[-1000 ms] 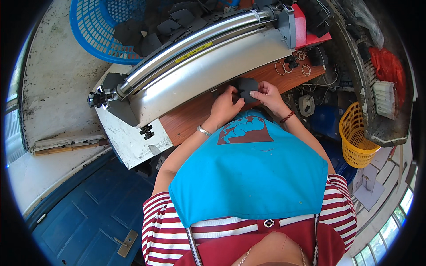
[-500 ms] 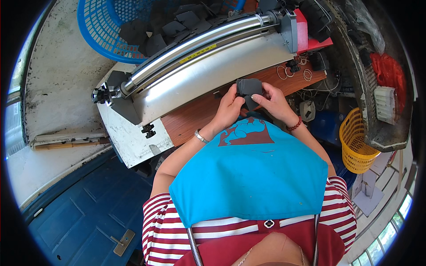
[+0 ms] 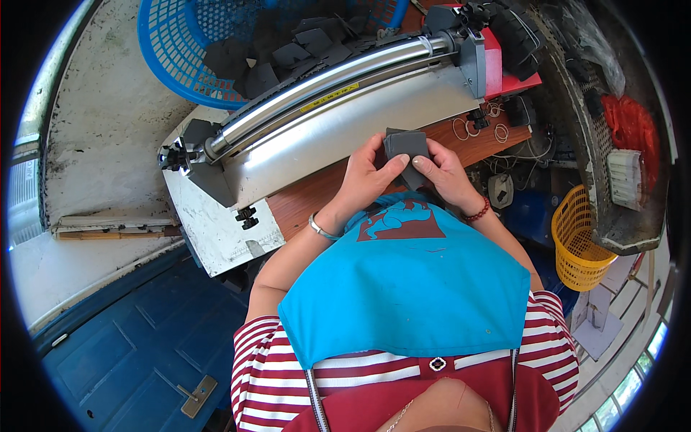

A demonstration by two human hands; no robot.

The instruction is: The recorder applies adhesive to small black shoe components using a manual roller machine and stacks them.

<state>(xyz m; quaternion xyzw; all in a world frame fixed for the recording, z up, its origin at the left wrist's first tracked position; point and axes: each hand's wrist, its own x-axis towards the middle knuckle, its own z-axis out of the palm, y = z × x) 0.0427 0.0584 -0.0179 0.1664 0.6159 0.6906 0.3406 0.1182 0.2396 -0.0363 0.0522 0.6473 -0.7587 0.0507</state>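
Between my two hands is a small stack of dark grey flat pieces (image 3: 409,144), its edges slightly fanned at the left. My left hand (image 3: 368,171) grips its left side, thumb laid on the top piece. From the right, my right hand (image 3: 444,173) closes on the stack with its thumb near the left one. Lower pieces poke out below the thumbs. The stack is held just in front of a machine with a long shiny metal roller (image 3: 324,83) and a sloping metal plate (image 3: 345,119). Most of my fingers are hidden behind the pieces.
Behind the roller stands a blue plastic basket (image 3: 160,50) with many similar dark pieces (image 3: 291,54). A brown wooden board (image 3: 299,204) runs along the machine's front. Pale rings (image 3: 502,132) lie on its right end. A yellow basket (image 3: 568,270) stands at the right.
The pieces have been drawn together into a squarer stack. My left thumb has come up onto the top piece, beside the right thumb. The whole view has shifted slightly.
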